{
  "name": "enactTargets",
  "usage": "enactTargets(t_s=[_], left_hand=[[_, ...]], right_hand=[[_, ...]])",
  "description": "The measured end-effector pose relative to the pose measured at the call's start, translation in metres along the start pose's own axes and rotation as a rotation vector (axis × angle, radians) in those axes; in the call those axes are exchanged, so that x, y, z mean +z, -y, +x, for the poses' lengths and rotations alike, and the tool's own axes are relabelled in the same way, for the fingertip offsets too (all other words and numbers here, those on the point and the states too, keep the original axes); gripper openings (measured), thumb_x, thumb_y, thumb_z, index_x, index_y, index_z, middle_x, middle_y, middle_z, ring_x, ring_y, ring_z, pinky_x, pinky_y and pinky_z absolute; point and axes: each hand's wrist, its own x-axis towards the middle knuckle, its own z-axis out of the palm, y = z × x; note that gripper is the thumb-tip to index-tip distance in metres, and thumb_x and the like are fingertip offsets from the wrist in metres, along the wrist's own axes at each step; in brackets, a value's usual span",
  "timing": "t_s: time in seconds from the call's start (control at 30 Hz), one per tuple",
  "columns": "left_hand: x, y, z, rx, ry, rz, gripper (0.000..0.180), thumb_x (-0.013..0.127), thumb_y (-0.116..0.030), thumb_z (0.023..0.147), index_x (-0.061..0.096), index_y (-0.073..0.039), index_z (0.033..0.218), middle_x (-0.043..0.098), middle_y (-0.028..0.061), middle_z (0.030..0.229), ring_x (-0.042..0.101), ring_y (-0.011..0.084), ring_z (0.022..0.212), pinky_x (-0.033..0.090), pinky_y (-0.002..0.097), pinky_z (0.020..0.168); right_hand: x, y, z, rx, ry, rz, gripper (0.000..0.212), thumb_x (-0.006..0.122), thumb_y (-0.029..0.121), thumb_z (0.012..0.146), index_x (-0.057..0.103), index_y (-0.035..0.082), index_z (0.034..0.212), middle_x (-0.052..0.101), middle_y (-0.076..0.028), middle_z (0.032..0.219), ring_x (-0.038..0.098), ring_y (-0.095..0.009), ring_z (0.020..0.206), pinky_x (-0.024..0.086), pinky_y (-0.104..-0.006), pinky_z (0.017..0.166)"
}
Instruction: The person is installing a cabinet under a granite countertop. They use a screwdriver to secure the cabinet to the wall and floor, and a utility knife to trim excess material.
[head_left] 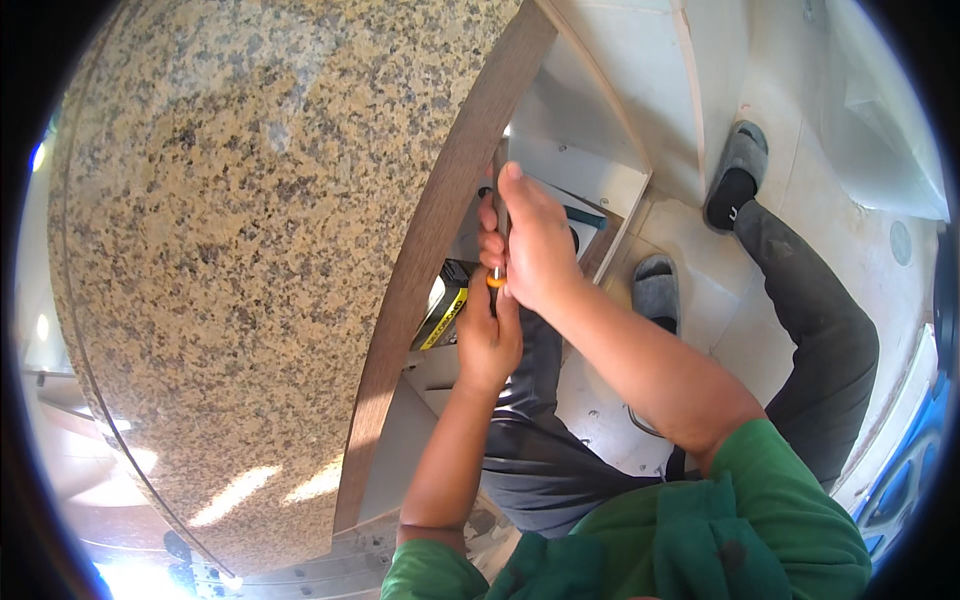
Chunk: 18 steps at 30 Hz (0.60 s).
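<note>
Beside the wooden edging (445,200), hands: two, the left hand (489,335) closed on the handle of a tool, the right hand (537,240) curled round its metal shaft just above.
Tool (496,282): one, orange and black where it shows, between the hands; most of the handle is covered by fingers, and its far end is hard to make out.
Box (447,318): one, black and yellow, near the left hand and partly behind it.
Teal item (586,217): one, beyond the right hand, its near end hidden.
Worktop (260,250): one, speckled granite, left of the hands.
Slippers (656,285): two, grey, on the tiled floor (720,290).
Blue object (905,480): one, cut off at the right rim.
</note>
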Motion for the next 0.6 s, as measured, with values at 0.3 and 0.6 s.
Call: enactTargets(t_s=[0.3,0.6], left_hand=[[0.001,0.0,-0.005,-0.028,0.016,0.001,0.038,0.052,-0.021,0.104,0.049,0.003,0.134,0.068,0.023,0.096,0.07,0.0343,0.084,0.053,0.0385,0.073],[-0.003,-0.006,0.008,-0.008,0.039,0.052,0.036,0.053,-0.016,0.102,0.05,0.001,0.133,0.067,0.0239,0.091,0.071,0.0378,0.08,0.053,0.0408,0.069]], right_hand=[[-0.001,0.003,0.001,0.012,0.001,0.008,0.041,0.055,0.051,0.101,0.054,0.013,0.116,0.049,-0.003,0.075,0.043,-0.011,0.057,0.033,-0.0257,0.049],[0.003,0.009,0.004,0.016,-0.039,0.027,0.04,0.055,0.051,0.101,0.054,0.013,0.115,0.049,-0.002,0.075,0.042,-0.011,0.057,0.033,-0.0259,0.049]])
